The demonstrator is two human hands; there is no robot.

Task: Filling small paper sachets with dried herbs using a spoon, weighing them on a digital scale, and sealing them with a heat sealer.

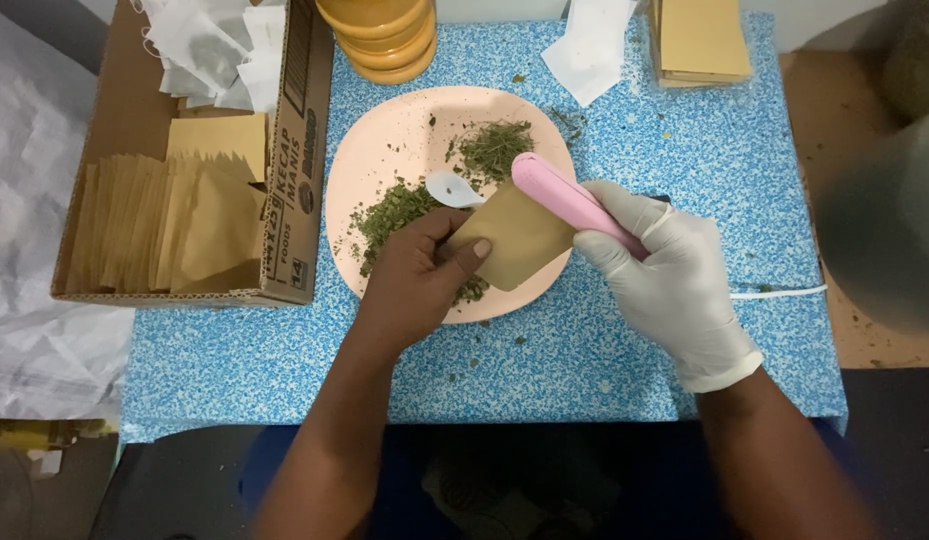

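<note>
2 hands in view, both over 1 pink plate (384, 130). Left hand (419, 275), bare, pinches 1 brown paper pouch (519, 240) between thumb and fingers – pouch sits over the plate's near right edge, tilted. Right hand (664, 275), in 1 white glove, is clenched around 1 pink handheld tool (574, 205); the tool's rounded tip touches the pouch's top edge. 1 thin white cord (779, 292) runs right from behind the gloved hand.

On the plate: 2 loose heaps of dried green leaf – 1 upper heap (494, 148), 1 lower-left heap (389, 215) partly under the left hand – plus 1 small white spoon (452, 188) lying between them, just beside the pouch.

Plate rests on 1 blue speckled mat (634, 370). To the left, 1 open cardboard box (289, 170) holds a dense row of brown pouches (164, 225) – too tightly packed to count – and a pile of white filter bags (209, 50) at its far end. Top centre: 1 stack of orange-brown lids or jars (384, 35), count unclear. Top right: 1 stack of flat brown pouches (699, 40), with several loose white bags (589, 50) beside it
</note>
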